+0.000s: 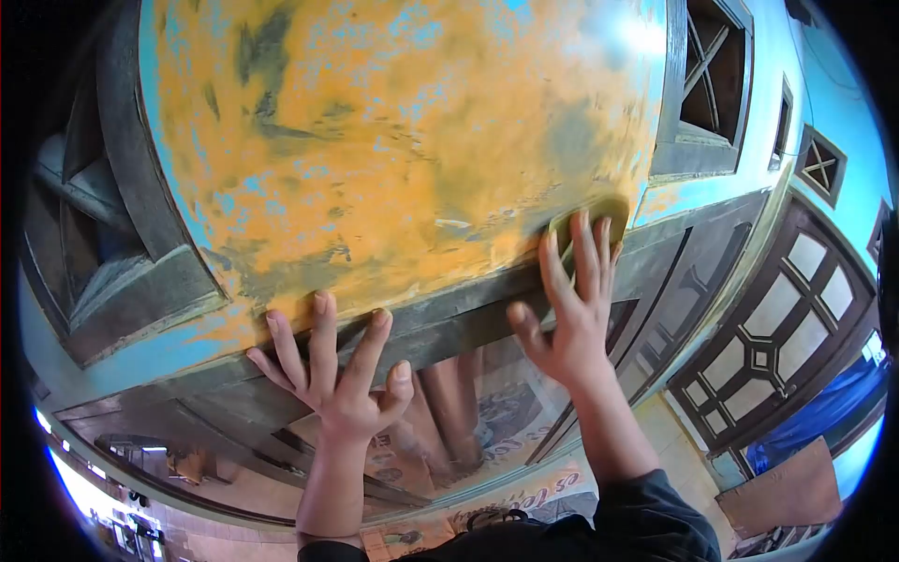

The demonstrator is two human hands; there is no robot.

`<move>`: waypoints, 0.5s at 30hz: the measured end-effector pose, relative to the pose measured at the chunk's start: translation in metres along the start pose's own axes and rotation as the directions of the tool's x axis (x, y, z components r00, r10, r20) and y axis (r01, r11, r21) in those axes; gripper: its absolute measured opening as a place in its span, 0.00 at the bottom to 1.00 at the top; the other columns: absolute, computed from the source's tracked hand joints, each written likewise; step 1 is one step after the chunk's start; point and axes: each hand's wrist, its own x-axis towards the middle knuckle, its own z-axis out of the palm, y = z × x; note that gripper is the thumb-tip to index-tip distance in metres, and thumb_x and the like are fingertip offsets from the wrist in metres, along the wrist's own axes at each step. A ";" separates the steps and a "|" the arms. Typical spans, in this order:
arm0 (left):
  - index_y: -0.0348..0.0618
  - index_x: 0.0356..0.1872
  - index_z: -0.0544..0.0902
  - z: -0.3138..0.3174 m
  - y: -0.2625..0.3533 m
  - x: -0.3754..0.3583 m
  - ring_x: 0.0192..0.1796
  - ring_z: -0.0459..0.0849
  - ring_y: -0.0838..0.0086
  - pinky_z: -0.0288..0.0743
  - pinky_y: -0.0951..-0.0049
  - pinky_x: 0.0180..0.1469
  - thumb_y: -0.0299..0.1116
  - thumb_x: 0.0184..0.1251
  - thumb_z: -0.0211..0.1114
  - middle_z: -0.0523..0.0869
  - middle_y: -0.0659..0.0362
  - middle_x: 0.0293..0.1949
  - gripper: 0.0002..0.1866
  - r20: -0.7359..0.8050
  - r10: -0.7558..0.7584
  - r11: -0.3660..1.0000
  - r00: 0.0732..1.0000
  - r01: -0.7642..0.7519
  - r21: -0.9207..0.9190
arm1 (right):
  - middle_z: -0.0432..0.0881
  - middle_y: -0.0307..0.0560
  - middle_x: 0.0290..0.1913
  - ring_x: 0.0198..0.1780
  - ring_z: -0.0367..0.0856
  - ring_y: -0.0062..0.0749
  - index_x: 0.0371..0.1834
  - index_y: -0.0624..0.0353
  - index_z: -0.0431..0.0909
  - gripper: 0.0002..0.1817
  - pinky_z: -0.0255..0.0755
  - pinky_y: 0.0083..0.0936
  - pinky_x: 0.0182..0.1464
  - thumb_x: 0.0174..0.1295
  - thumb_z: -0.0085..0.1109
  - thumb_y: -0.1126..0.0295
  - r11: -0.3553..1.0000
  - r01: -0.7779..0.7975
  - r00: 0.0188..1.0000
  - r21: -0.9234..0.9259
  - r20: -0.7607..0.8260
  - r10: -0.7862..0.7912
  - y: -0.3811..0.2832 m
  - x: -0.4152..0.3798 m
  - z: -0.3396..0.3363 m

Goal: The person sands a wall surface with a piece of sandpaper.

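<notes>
A wall panel (403,159) with worn orange paint, blue flecks and dark smudges rises before me. My right hand (578,328) presses a flat olive-yellow piece of sandpaper (613,212) against the panel's lower right corner. Its fingers point up over the sheet, and the thumb stands apart to the left. My left hand (342,384) has its fingers spread, with the fingertips at the panel's lower edge and the top of the dark wooden frame (449,307). Nothing shows in it. Part of the sandpaper is hidden behind my right fingers.
Glass panes (449,421) below the frame reflect the surroundings. Dark lattice openings flank the panel, one at the left (84,225) and one at the right (712,80). To the far right are a panelled door (768,328), a blue sheet (815,417) and a brown board (782,492).
</notes>
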 end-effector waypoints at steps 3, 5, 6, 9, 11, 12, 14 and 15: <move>0.66 0.54 0.88 0.001 -0.002 -0.004 0.78 0.55 0.42 0.27 0.39 0.78 0.58 0.71 0.51 0.75 0.54 0.70 0.22 -0.001 -0.003 1.000 1.000 0.003 -0.006 | 0.56 0.59 0.79 0.80 0.46 0.67 0.72 0.49 0.71 0.36 0.40 0.68 0.74 0.60 0.66 0.51 1.000 0.022 1.000 -0.012 -0.012 -0.022 0.003 -0.005 0.008; 0.67 0.54 0.88 0.002 -0.002 -0.002 0.78 0.55 0.42 0.26 0.39 0.78 0.58 0.71 0.51 0.76 0.54 0.70 0.22 -0.011 0.009 1.000 1.000 -0.009 -0.013 | 0.56 0.59 0.79 0.80 0.46 0.68 0.72 0.49 0.70 0.37 0.40 0.68 0.74 0.60 0.66 0.50 1.000 0.020 0.999 -0.017 -0.038 -0.021 0.000 0.016 0.002; 0.63 0.54 0.88 0.002 -0.003 -0.002 0.79 0.54 0.42 0.27 0.39 0.78 0.57 0.70 0.51 0.74 0.52 0.70 0.23 -0.015 0.029 0.999 0.999 -0.029 -0.016 | 0.56 0.59 0.79 0.80 0.46 0.67 0.73 0.49 0.70 0.37 0.40 0.68 0.74 0.59 0.66 0.50 1.000 0.017 0.999 0.002 -0.035 -0.017 -0.004 0.022 0.000; 0.59 0.54 0.88 0.001 -0.003 0.000 0.79 0.53 0.42 0.27 0.40 0.78 0.55 0.69 0.52 0.73 0.51 0.71 0.23 -0.012 0.043 0.999 0.999 -0.043 -0.017 | 0.56 0.58 0.79 0.80 0.47 0.67 0.73 0.49 0.70 0.38 0.41 0.68 0.74 0.58 0.67 0.52 1.000 0.010 1.000 0.013 0.002 -0.010 -0.006 0.002 0.004; 0.65 0.54 0.88 -0.001 0.001 0.000 0.78 0.55 0.43 0.27 0.40 0.78 0.57 0.70 0.52 0.75 0.55 0.70 0.22 0.016 -0.013 1.000 1.000 0.013 -0.007 | 0.57 0.57 0.79 0.80 0.48 0.66 0.72 0.48 0.71 0.37 0.42 0.68 0.74 0.57 0.68 0.52 1.000 0.030 0.999 0.006 0.012 -0.030 -0.005 -0.003 0.004; 0.64 0.54 0.88 -0.002 0.002 -0.001 0.78 0.55 0.43 0.27 0.40 0.78 0.57 0.70 0.52 0.75 0.55 0.70 0.23 0.015 -0.020 1.000 1.000 0.020 -0.004 | 0.57 0.57 0.79 0.79 0.49 0.65 0.72 0.47 0.71 0.37 0.42 0.68 0.74 0.57 0.68 0.52 0.999 0.042 0.999 0.001 0.013 -0.042 -0.003 0.001 0.004; 0.62 0.54 0.88 -0.001 0.002 0.001 0.79 0.55 0.44 0.26 0.40 0.78 0.56 0.69 0.53 0.75 0.55 0.70 0.23 0.011 -0.026 1.000 1.000 0.026 0.000 | 0.58 0.55 0.78 0.79 0.50 0.65 0.71 0.45 0.72 0.36 0.42 0.68 0.74 0.57 0.68 0.52 0.999 0.051 0.999 0.001 0.003 -0.051 -0.003 0.014 -0.001; 0.61 0.54 0.88 -0.001 0.003 0.001 0.79 0.54 0.44 0.26 0.41 0.78 0.56 0.69 0.53 0.74 0.54 0.71 0.23 0.011 -0.030 1.000 0.999 0.030 0.001 | 0.59 0.54 0.78 0.79 0.51 0.64 0.71 0.45 0.72 0.36 0.42 0.68 0.74 0.57 0.68 0.52 0.998 0.058 0.998 0.011 0.002 -0.058 -0.005 0.017 -0.002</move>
